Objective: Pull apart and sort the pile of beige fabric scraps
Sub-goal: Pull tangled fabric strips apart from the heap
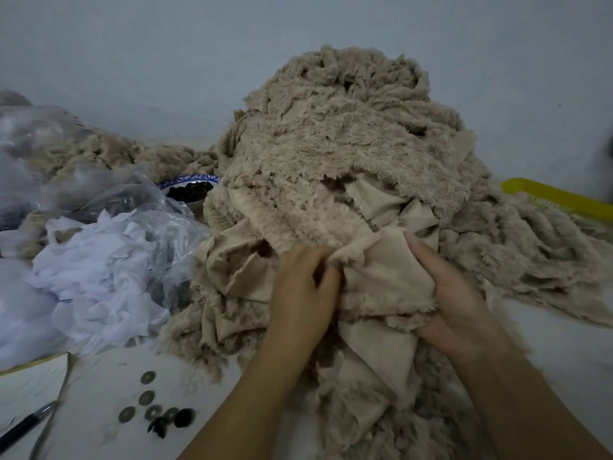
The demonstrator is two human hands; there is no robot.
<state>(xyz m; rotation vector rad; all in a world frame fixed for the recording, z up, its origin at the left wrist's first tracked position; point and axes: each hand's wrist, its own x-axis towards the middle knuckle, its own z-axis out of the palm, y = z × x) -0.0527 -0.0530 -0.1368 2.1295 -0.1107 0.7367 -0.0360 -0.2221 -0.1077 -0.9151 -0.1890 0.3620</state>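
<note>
Behind, a pale grey-blue wall (132, 44); below, a white tabletop (99, 410). At centre, rising toward 12 o'clock, a tall pile of beige fabric scraps (331, 144), fluffy on one face and smooth on the other. Spills past the bottom edge at 6 o'clock, so cut off there.

At the pile's 6 o'clock foot, a left hand (302, 293) with fingers curled, pinching the edge of a smooth-sided scrap (384, 270). Just at 3 o'clock of it, a right hand (454, 300) gripping the same scrap from the other side, fingertips buried in cloth and hidden.

At 9 o'clock, a clear plastic bag (99, 194), contents hard to make out, with crumpled white fabric (93, 283) in front. Between bag and pile, a blue-rimmed bowl (199, 177), mostly hidden, holding dark bits too small to identify.

At 3 o'clock, a yellow plastic object (557, 197), half covered by scraps. At 7 o'clock, small round discs (147, 396), and a dark pen (23, 426) on paper (26, 383), cropped by the frame.
</note>
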